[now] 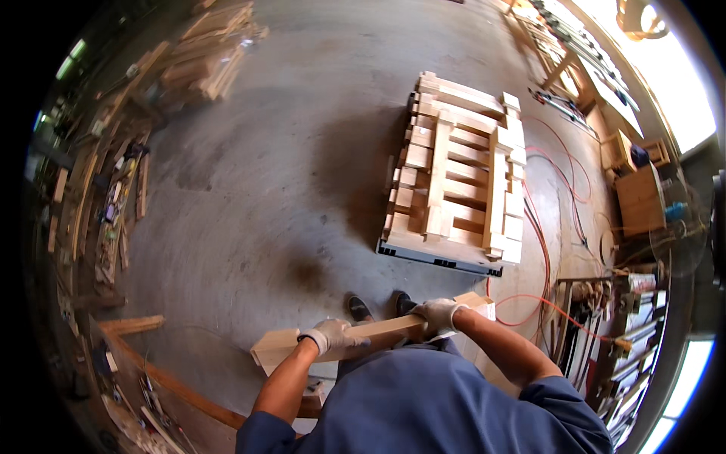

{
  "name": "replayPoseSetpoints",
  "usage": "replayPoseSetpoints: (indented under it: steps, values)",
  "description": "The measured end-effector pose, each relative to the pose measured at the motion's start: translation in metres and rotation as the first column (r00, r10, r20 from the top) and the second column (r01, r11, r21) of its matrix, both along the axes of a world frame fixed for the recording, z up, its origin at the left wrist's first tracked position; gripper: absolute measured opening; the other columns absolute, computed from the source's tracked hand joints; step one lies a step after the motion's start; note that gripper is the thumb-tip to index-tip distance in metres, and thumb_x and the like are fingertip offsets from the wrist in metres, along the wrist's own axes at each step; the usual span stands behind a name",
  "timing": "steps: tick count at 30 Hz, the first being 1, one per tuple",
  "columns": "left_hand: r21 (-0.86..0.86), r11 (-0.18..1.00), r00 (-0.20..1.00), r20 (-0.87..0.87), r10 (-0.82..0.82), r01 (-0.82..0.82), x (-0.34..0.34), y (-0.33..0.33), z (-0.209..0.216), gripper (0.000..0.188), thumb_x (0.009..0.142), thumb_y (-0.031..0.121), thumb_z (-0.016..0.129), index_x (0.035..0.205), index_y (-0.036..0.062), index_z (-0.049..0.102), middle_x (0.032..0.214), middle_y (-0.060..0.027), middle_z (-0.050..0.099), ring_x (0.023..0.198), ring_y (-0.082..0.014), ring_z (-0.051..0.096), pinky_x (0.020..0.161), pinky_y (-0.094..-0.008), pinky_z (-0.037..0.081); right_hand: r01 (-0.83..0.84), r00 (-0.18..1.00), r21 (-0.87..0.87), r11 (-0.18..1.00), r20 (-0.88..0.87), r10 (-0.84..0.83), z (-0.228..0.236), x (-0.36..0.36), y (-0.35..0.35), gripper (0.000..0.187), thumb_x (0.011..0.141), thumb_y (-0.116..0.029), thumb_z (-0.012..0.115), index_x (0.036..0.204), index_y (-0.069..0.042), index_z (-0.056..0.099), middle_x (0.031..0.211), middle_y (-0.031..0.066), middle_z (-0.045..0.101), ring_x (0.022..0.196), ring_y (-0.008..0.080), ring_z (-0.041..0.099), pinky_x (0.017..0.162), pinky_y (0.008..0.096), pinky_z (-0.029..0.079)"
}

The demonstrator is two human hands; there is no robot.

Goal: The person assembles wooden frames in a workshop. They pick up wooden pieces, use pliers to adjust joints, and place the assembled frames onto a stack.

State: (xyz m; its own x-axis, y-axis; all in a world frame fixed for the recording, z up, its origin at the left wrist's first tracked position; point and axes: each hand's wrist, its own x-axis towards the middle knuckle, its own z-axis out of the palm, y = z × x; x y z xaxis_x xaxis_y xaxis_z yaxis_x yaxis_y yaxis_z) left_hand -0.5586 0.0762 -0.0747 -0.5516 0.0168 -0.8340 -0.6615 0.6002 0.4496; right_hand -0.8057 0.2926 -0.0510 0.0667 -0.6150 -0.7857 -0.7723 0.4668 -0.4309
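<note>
A pale wooden beam [389, 328] lies crosswise in front of my body, its thicker left end and right end both showing. My left hand [330, 336], in a whitish work glove, grips it left of the middle. Toward the right end, my gloved right hand [437, 315] is closed over the beam's top. The undersides of both hands are hidden. Ahead and to the right, a stack of similar notched wooden pieces [463, 172] rests on a dark grey pallet [439, 262]. Two pieces lie lengthwise across the top of the stack, apart from my hands.
Orange hoses [546, 250] loop over the floor right of the pallet. A rack of boards and tools [631, 340] stands at the right. Timber scraps [113, 204] fill the left side, with a wood pile [212, 60] farther off. A wooden rail [178, 386] runs near my left.
</note>
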Motion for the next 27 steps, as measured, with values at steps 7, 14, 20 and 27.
replayPoseSetpoints:
  steps: [7,14,20,27]
  values:
    - [0.12,0.966,0.969,0.062,-0.239,0.23,-0.046,-0.005,-0.038,0.093,0.081,0.085,0.051,0.126,0.0053,0.071,0.125,-0.0224,0.069,0.12,-0.0397,0.063,0.104,-0.0411,0.046,0.04,0.994,-0.033,0.999,-0.102,-0.043,0.021,-0.003,0.041,0.061,0.075,-0.032,0.08,0.13,-0.013,0.061,0.129,0.0137,0.065,0.121,0.0351,0.064,0.096,0.0455,0.053]
    - [0.067,0.97,0.965,0.105,-0.241,0.235,-0.103,0.01,-0.017,0.082,0.083,0.079,0.057,0.116,0.0064,0.074,0.115,-0.0184,0.072,0.109,-0.034,0.066,0.096,-0.0406,0.048,0.081,0.962,-0.232,0.969,-0.235,-0.137,-0.016,-0.03,0.088,0.036,0.087,-0.021,0.065,0.121,-0.011,0.064,0.117,0.0174,0.066,0.113,0.037,0.065,0.093,0.0494,0.053]
    - [0.017,0.98,0.973,0.121,-0.199,0.198,-0.177,0.041,0.014,0.081,0.081,0.073,0.065,0.127,0.0069,0.07,0.128,-0.019,0.069,0.117,-0.0361,0.065,0.101,-0.0402,0.047,0.109,0.951,-0.342,0.933,-0.238,-0.199,-0.049,-0.089,0.124,0.041,0.082,-0.026,0.07,0.12,-0.011,0.063,0.116,0.0155,0.066,0.111,0.035,0.065,0.092,0.0509,0.053]
    - [-0.013,0.902,0.9,0.082,-0.428,0.43,-0.249,0.094,0.014,0.098,0.067,0.053,0.086,0.146,0.0042,0.052,0.14,-0.0207,0.06,0.128,-0.0344,0.06,0.108,-0.04,0.047,0.26,0.963,-0.123,0.958,-0.038,-0.266,-0.044,-0.163,0.185,0.068,0.064,-0.035,0.085,0.126,-0.015,0.065,0.119,0.0172,0.069,0.113,0.0367,0.066,0.095,0.0472,0.053]
